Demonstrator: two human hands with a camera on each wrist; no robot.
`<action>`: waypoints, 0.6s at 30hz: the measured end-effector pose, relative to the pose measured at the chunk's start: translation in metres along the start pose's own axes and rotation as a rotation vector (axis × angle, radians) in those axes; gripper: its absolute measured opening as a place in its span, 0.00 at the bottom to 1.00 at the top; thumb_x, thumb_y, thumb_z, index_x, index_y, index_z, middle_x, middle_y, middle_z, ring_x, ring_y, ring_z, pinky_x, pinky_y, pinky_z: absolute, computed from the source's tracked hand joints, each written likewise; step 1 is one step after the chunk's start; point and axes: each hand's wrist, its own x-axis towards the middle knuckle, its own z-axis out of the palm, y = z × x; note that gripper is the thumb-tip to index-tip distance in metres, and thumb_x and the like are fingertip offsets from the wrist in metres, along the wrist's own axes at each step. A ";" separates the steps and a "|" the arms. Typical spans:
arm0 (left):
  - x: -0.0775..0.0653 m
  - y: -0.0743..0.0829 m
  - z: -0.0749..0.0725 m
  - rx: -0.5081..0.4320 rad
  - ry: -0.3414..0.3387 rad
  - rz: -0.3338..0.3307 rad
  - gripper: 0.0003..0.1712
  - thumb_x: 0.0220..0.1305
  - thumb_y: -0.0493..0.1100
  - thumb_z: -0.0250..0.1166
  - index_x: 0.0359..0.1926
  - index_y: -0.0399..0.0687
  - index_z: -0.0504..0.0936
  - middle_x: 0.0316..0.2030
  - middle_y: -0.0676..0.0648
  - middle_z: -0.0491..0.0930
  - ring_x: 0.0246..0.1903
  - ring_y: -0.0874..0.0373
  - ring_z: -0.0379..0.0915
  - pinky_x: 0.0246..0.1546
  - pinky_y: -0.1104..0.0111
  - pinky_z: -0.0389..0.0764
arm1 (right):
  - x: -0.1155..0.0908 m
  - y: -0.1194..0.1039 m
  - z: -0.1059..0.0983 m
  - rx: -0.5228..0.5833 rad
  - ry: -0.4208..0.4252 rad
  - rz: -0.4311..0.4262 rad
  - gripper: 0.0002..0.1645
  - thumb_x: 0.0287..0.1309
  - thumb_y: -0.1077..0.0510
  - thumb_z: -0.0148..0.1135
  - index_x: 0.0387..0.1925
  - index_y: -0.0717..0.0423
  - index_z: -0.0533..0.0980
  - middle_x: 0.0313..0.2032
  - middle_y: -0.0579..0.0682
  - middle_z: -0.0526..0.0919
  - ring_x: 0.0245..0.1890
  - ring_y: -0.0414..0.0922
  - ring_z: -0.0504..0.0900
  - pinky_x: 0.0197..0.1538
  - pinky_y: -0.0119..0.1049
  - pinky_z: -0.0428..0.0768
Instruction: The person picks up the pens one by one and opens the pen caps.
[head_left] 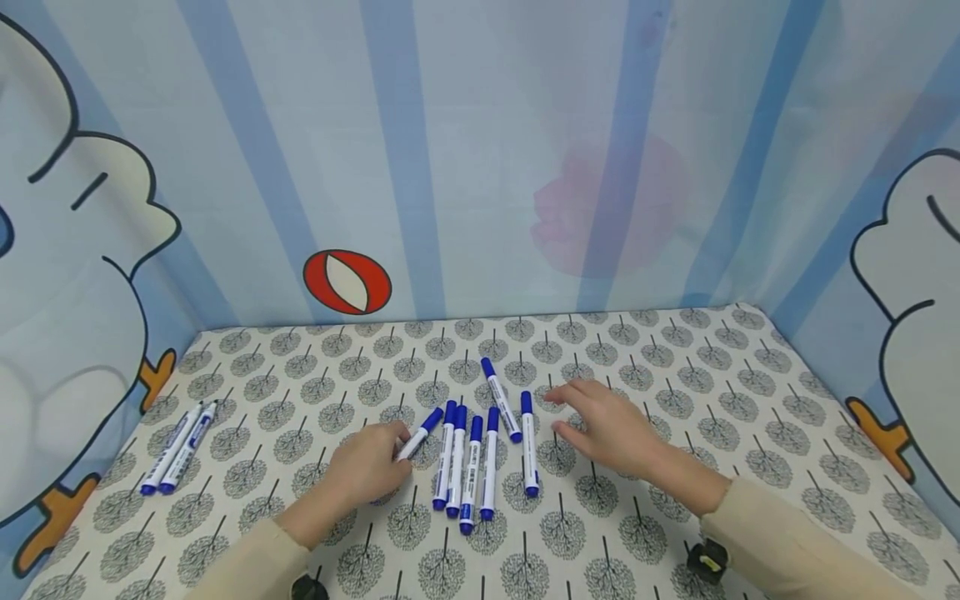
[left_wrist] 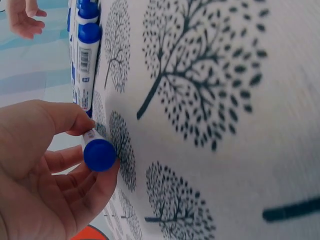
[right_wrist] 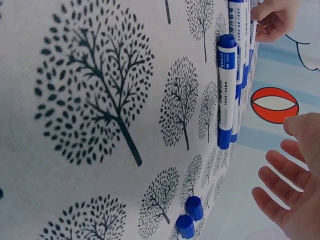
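My left hand (head_left: pixel 371 462) pinches a white marker with a blue cap (head_left: pixel 431 421) between thumb and fingers, its cap pointing away to the right. In the left wrist view the marker's blue rear end (left_wrist: pixel 100 155) faces the camera, close over the cloth. Just right of it, several capped markers (head_left: pixel 471 475) lie side by side. A tilted marker (head_left: pixel 501 400) lies behind them, and another marker (head_left: pixel 529 450) lies nearest my right hand (head_left: pixel 611 425). That hand hovers with relaxed, spread fingers and holds nothing.
Two uncapped markers (head_left: pixel 187 446) lie together at the far left of the tree-patterned cloth (head_left: pixel 300 433). Two loose blue caps (right_wrist: pixel 190 215) show near the right hand in the right wrist view. A printed curtain (head_left: pixel 495 167) stands behind the table.
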 end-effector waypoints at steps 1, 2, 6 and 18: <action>0.000 -0.001 -0.001 0.012 0.006 0.003 0.15 0.46 0.36 0.64 0.39 0.43 0.78 0.22 0.53 0.75 0.15 0.61 0.67 0.13 0.70 0.69 | 0.000 0.000 0.000 0.002 0.003 -0.001 0.21 0.52 0.53 0.64 0.49 0.53 0.75 0.45 0.47 0.80 0.45 0.44 0.78 0.50 0.38 0.77; 0.000 -0.001 -0.002 0.023 0.011 0.006 0.15 0.46 0.36 0.64 0.39 0.44 0.78 0.22 0.53 0.75 0.15 0.61 0.67 0.13 0.70 0.68 | 0.000 0.000 0.000 0.003 0.006 -0.003 0.21 0.52 0.53 0.64 0.48 0.53 0.75 0.44 0.47 0.80 0.45 0.44 0.78 0.49 0.38 0.77; -0.001 -0.004 -0.007 0.070 0.032 0.024 0.13 0.46 0.36 0.64 0.37 0.47 0.79 0.20 0.54 0.73 0.14 0.61 0.65 0.12 0.70 0.66 | 0.000 0.001 0.002 0.005 0.023 -0.017 0.20 0.51 0.54 0.65 0.48 0.53 0.76 0.43 0.47 0.80 0.44 0.43 0.79 0.49 0.38 0.77; -0.004 -0.004 -0.022 0.165 0.059 0.097 0.13 0.49 0.37 0.64 0.39 0.48 0.80 0.21 0.54 0.69 0.15 0.62 0.62 0.11 0.72 0.65 | 0.001 0.002 0.001 0.002 0.012 -0.011 0.21 0.53 0.52 0.63 0.49 0.52 0.75 0.44 0.46 0.79 0.45 0.42 0.78 0.49 0.37 0.77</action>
